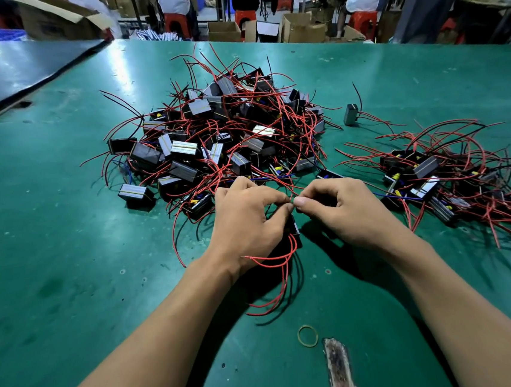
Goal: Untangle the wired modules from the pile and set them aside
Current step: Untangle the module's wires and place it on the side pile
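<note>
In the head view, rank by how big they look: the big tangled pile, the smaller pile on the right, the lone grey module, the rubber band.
1. big tangled pile
2. smaller pile on the right
3. lone grey module and rubber band: alike; band nearer the camera, so unranked

Head camera looks down, close over green table (pixel 65 242).

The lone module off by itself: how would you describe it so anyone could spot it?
Start at the big tangled pile in the middle of the green table. Just off its right edge, beyond the smaller heap, one grey module stands. Unlike its neighbours it touches no other module, its wires trailing right.
</note>
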{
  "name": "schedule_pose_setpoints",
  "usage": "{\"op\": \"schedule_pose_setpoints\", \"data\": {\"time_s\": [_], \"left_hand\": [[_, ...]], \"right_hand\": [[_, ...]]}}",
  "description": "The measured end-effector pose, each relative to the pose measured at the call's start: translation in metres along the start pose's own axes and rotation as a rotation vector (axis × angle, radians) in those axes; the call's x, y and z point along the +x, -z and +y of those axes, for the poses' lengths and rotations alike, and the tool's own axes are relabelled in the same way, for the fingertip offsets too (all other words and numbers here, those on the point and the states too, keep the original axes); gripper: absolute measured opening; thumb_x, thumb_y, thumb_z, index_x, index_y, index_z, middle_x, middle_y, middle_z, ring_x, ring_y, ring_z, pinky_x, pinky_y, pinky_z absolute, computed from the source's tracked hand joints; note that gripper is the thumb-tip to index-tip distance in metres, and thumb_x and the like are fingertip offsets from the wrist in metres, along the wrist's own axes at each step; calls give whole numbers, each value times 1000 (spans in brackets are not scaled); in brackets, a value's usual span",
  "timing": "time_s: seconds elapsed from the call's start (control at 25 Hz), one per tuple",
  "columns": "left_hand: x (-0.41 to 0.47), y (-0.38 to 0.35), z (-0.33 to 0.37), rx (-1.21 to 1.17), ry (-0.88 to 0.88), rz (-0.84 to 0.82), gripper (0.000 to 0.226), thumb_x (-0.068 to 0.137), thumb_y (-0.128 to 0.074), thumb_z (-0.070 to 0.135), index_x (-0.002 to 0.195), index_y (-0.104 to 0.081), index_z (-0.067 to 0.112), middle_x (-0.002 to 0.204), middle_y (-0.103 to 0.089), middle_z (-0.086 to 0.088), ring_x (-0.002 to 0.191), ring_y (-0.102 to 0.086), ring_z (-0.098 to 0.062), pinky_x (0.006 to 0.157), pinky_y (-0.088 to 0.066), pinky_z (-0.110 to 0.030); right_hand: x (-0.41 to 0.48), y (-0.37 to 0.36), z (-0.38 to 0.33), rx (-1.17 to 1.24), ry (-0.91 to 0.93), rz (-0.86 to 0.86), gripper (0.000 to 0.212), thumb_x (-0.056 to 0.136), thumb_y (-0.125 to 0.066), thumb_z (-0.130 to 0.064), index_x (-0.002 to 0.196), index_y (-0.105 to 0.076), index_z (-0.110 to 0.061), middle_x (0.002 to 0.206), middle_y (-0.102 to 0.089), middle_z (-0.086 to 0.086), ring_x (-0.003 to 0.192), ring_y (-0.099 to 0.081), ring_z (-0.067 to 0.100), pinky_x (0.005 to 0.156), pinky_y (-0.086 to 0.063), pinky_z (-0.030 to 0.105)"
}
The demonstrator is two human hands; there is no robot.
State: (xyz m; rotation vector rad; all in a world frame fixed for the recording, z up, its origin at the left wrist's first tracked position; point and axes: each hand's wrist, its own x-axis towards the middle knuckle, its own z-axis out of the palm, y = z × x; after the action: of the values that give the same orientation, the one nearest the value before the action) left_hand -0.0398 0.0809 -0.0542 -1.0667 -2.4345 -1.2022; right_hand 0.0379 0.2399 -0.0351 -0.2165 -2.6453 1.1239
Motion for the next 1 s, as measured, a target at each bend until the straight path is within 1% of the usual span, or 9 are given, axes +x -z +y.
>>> {"op": "schedule_pose_setpoints", "data": {"time_s": [0.08,0.2,0.36,0.44,0.6,0.76,0.8,0.88,1.0], "left_hand": [[0,-1,2,29,9,-5,29,77,-59,41,88,-79,23,89,-74,10,88,-54,-20,87,-28,-37],[0,-2,2,54,27,10,29,78,-58,41,89,-79,25,88,-74,8,89,-53,-18,87,-27,-36],[-1,-2,1,60,23,37,16,82,-68,33,88,-79,22,91,-74,10,87,-51,-19,82,-23,-34],[-1,-2,2,80,24,28,18,83,-67,35,90,-79,24,91,-74,11,87,-49,-17,82,-22,-33],[0,-1,1,89,23,2,28,81,-58,41,91,-78,25,89,-72,12,87,-47,-15,82,-23,-34],[0,1,2,89,0,-9,27,80,-58,41,90,-78,25,91,-74,13,88,-49,-17,83,-24,-34],[-1,1,3,94,-8,-13,27,79,-57,41,89,-78,26,90,-74,13,88,-49,-17,84,-25,-35],[-2,1,4,102,-28,-19,25,80,-58,41,88,-78,27,91,-74,15,88,-50,-17,84,-25,-36],[-3,2,6,98,-59,-19,23,81,-60,39,87,-78,26,92,-74,15,87,-50,-18,83,-25,-36]], "right_hand": [[3,-4,0,2,-113,-1,25,93,-68,-28,70,-67,-18,45,-50,-17,45,-42,0,48,-32,15],[3,-5,-1,191,-228,-22,27,93,-69,-27,69,-69,-16,48,-54,-13,43,-43,-1,46,-32,13],[-2,7,-4,143,-91,-95,5,88,-76,-19,85,-79,-21,66,-72,-10,55,-60,1,53,-44,12],[-2,10,-1,46,-24,-97,8,87,-78,-18,90,-80,-25,74,-75,-13,63,-66,4,60,-50,15],[-3,6,2,-62,100,-26,6,86,-79,-21,92,-81,-23,68,-69,-19,50,-51,0,53,-37,8],[-4,4,0,-43,153,34,6,87,-77,-27,91,-76,-24,75,-69,-16,53,-56,4,54,-39,11],[-3,3,0,-30,132,45,2,88,-75,-27,88,-74,-26,74,-69,-17,55,-57,6,56,-42,14],[-1,1,1,-7,33,30,12,91,-72,-27,79,-71,-28,63,-65,-18,54,-54,5,55,-41,16],[1,-3,1,349,-277,-89,22,96,-66,-24,76,-64,-14,53,-51,-9,46,-44,7,48,-33,21]]}}
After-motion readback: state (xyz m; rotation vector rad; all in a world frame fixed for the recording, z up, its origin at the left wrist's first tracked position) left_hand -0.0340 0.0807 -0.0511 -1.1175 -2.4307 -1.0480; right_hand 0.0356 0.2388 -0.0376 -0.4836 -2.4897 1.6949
